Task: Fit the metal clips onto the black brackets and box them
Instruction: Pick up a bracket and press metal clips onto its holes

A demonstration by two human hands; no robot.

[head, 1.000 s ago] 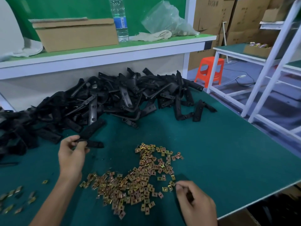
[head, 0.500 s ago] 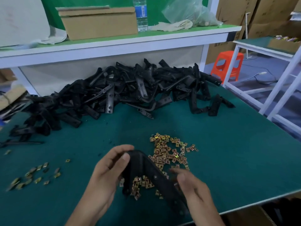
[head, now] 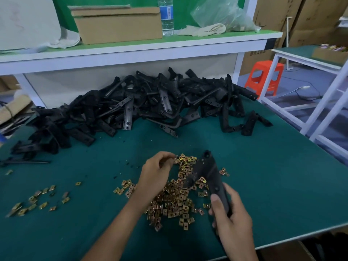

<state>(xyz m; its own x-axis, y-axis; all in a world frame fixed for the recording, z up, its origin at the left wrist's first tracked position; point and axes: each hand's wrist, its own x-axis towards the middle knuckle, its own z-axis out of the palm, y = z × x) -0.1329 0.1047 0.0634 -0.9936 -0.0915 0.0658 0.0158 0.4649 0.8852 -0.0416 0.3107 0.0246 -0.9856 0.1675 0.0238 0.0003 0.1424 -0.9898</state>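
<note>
R: we grip the black bracket (head: 204,171) by its near end, right hand (head: 232,217) fingers wrapped round it, above the metal clips (head: 177,198) by the table's (head: 273,176) near edge | L: left hand (head: 156,174) fingers pinch one of them | feel, we judge: bracket stiff and light, clips tiny and slippery

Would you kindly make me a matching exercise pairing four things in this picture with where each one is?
Things:
1. water bottle
2. orange stool
3. held black bracket
4. big heap of metal clips

Places:
A. on the floor, off to the right
B. gripped by the right hand
C. on the green mat, in front of the person
D. on the upper shelf, beside the cardboard box

Pairs: 1-D, 2-A, 3-B, 4-C.
</note>
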